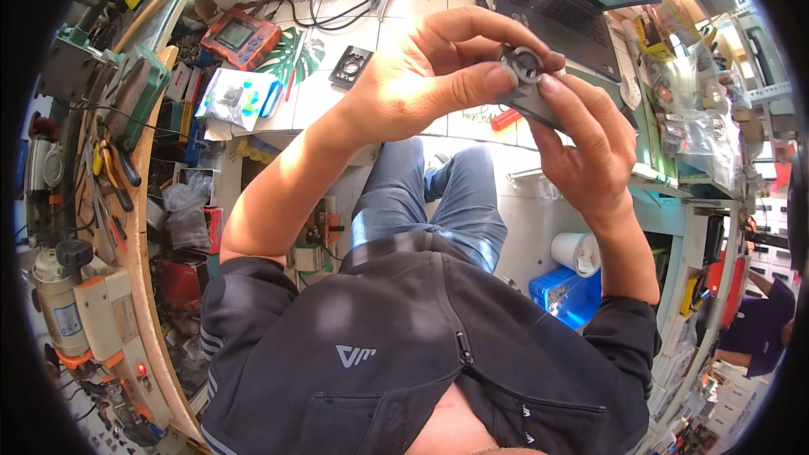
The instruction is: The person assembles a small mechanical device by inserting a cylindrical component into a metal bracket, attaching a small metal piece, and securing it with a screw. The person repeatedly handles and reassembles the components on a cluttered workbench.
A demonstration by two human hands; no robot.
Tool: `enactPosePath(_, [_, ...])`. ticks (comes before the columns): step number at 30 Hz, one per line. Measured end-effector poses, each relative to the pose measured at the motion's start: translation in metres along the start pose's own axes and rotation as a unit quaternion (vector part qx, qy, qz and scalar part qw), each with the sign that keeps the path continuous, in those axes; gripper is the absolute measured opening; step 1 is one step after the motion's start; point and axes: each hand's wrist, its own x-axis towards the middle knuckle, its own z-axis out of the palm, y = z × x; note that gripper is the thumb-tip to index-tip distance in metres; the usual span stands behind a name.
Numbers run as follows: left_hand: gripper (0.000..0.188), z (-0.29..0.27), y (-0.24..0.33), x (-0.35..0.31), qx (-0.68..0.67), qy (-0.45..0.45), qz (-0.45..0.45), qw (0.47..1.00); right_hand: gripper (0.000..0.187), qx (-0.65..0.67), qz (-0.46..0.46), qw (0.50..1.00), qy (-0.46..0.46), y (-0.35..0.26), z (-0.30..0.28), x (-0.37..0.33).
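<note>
Up over the white worktable, both my hands meet at a small dark part with a round grey ring. My left hand pinches its ring between thumb and fingers. From the other side, my right hand grips the same part, its thumb or fingertip against the ring's edge. A flat dark plate shows below the ring, partly covered by my fingers; whether it is joined to the ring I cannot tell. On the table left of my left wrist lies a black square piece with a round opening.
An open laptop stands at the far right. An orange-red meter, a plastic bag and a black cable lie at the left and back. Pliers hang on a wooden board. A blue bin sits below right.
</note>
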Motion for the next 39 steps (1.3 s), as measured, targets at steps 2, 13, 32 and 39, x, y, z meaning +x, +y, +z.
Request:
enactPosePath(2, [0.04, 0.0, 0.0, -0.006, 0.02, -0.007, 0.006, 1.0, 0.051, -0.019, -0.039, 0.999, 0.007, 0.002, 0.003, -0.007])
enactPosePath(13, [0.036, -0.004, -0.014, -0.019, -0.008, -0.013, -0.011, 1.0, 0.048, -0.028, -0.057, 0.998, -0.011, 0.002, 0.008, -0.023])
enactPosePath(32, [0.051, 0.026, -0.057, -0.085, -0.051, 0.178, -0.038, 0.982, 0.047, 0.021, 0.067, 0.99, -0.121, -0.034, 0.038, -0.07])
enactPosePath(39, [0.039, 0.013, -0.035, -0.125, 0.054, 0.235, -0.213, 0.947, 0.047, 0.085, 0.03, 0.976, -0.196, -0.035, 0.068, -0.075])
